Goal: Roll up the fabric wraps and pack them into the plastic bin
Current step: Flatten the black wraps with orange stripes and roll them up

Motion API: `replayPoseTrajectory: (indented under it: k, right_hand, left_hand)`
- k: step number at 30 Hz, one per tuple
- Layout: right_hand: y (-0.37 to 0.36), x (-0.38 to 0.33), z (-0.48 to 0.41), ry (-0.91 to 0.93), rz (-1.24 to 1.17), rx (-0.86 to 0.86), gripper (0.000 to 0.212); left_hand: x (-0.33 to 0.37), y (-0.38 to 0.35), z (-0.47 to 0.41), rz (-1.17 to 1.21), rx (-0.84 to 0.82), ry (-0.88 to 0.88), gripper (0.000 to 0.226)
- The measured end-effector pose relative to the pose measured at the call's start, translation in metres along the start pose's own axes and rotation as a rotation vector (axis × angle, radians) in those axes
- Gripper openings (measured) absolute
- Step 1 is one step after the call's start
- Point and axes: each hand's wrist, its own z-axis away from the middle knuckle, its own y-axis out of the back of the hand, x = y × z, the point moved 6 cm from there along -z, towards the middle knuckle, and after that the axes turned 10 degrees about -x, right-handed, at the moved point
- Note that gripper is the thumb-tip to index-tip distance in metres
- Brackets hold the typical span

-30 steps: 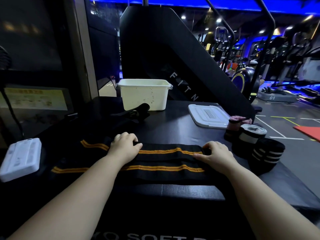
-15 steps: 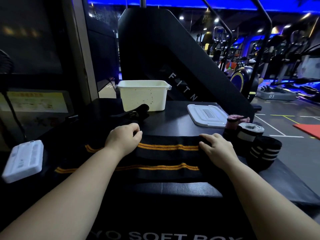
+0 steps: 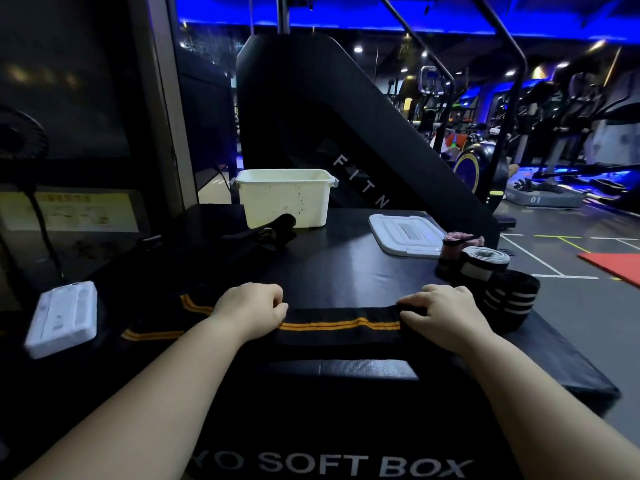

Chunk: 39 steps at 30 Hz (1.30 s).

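Note:
A black fabric wrap with orange stripes (image 3: 339,325) lies stretched across the black soft box top, folded lengthwise so one orange stripe pair shows between my hands. My left hand (image 3: 251,311) grips its far edge with curled fingers near the middle. My right hand (image 3: 440,315) pinches the wrap's right end. The cream plastic bin (image 3: 285,199) stands open at the back of the box. Three rolled wraps stand at the right: a pink one (image 3: 453,245), a black and grey one (image 3: 483,261) and a black one with white stripes (image 3: 509,299).
The bin's white lid (image 3: 403,233) lies flat right of the bin. A black strap bundle (image 3: 266,232) rests in front of the bin. A white flat device (image 3: 62,317) lies at the left edge. A black slanted gym machine (image 3: 346,133) rises behind.
Both hands brought the wrap's far edge toward me, folding it lengthwise; two stripe pairs showed between my hands before, now one. The hands also moved nearer.

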Motion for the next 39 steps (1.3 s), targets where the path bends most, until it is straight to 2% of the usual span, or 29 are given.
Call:
replayPoseTrajectory:
  k: [3,5,8,11,13,15,17,20,24,29,32,36,39]
  right_hand:
    - [0.001,0.001,0.005,0.010,0.064,-0.024,0.031]
    - [-0.001,0.000,0.005,0.019,0.089,-0.048,0.030]
    - [-0.005,0.000,0.002,0.001,0.105,-0.091,0.033]
    - [-0.006,0.003,0.001,-0.058,0.095,-0.123,0.044]
    - [-0.005,0.007,0.002,-0.110,0.067,-0.140,0.056]
    - [-0.001,0.016,0.007,-0.167,-0.053,-0.132,0.062]
    - [0.002,0.029,0.012,-0.206,-0.220,-0.094,0.057]
    - [0.003,0.048,0.019,-0.233,-0.454,-0.059,0.041]
    - [-0.003,0.065,0.025,-0.271,-0.799,-0.041,0.041]
    - [0.001,0.062,0.028,-0.190,-1.093,0.029,0.032]
    - [0.006,0.054,0.032,-0.100,-1.222,-0.005,0.025]
    - [0.005,0.050,0.037,-0.060,-1.198,-0.092,0.029]
    - [0.002,0.062,0.033,-0.156,-0.824,-0.087,0.025]
  left_hand:
    - [0.007,0.004,0.004,-0.052,0.015,-0.014,0.019]
    - [0.019,0.009,0.004,-0.107,0.107,-0.085,0.016]
    - [0.054,0.014,0.010,0.068,0.206,-0.263,0.021]
    - [0.101,-0.002,0.014,0.239,0.000,-0.437,0.046]
    - [0.126,-0.017,0.016,0.212,-0.137,-0.506,0.059]
    - [0.137,-0.031,0.015,0.130,-0.218,-0.527,0.061]
    - [0.140,-0.039,0.014,0.029,-0.250,-0.521,0.062]
    - [0.138,-0.043,0.010,-0.011,-0.237,-0.531,0.068]
    - [0.138,-0.046,0.009,0.004,-0.201,-0.549,0.071]
    - [0.138,-0.048,0.010,0.008,-0.179,-0.532,0.068]
    - [0.137,-0.048,0.010,0.005,-0.171,-0.525,0.068]
    - [0.137,-0.048,0.012,0.004,-0.169,-0.521,0.068]
    - [0.137,-0.048,0.012,-0.001,-0.166,-0.515,0.069]
